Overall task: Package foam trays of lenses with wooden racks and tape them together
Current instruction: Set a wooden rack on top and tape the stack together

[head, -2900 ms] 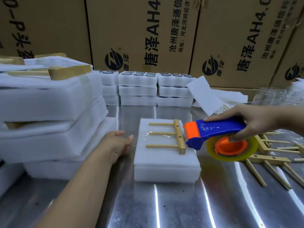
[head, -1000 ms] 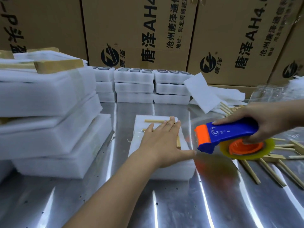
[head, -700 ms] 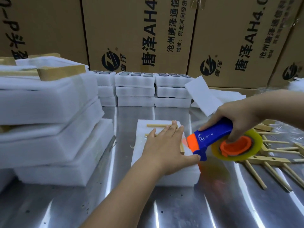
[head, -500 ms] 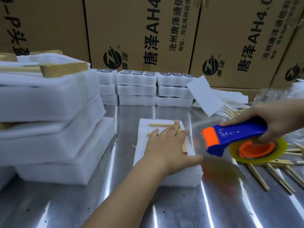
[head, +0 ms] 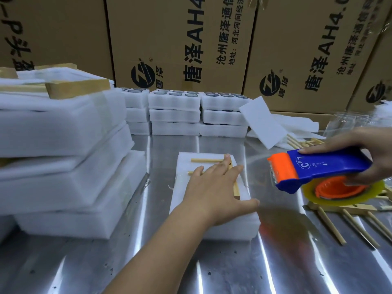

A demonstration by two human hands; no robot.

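Note:
A white foam tray stack (head: 231, 225) lies on the metal table (head: 212, 268) in the middle. A wooden rack (head: 206, 160) rests on top of it. My left hand (head: 214, 192) lies flat on the rack and foam, fingers spread, thumb at the right edge. To the right, my right hand (head: 364, 153) grips a blue and orange tape dispenser (head: 318, 172) with a yellowish roll, held above the table. A clear strip of tape (head: 254, 168) runs from the dispenser's orange end to the stack.
Taped foam packs with wooden racks (head: 63, 149) are piled at the left. Foam trays of lenses (head: 176, 111) are stacked at the back before cardboard boxes (head: 180, 43). Loose foam sheets (head: 263, 124) and loose wooden racks (head: 347, 217) lie at the right.
My left hand moved from the stack's left side onto the rack and stays pressed there. My right hand dipped the dispenser to the stack's right edge, then pulled it away to the right, drawing tape.

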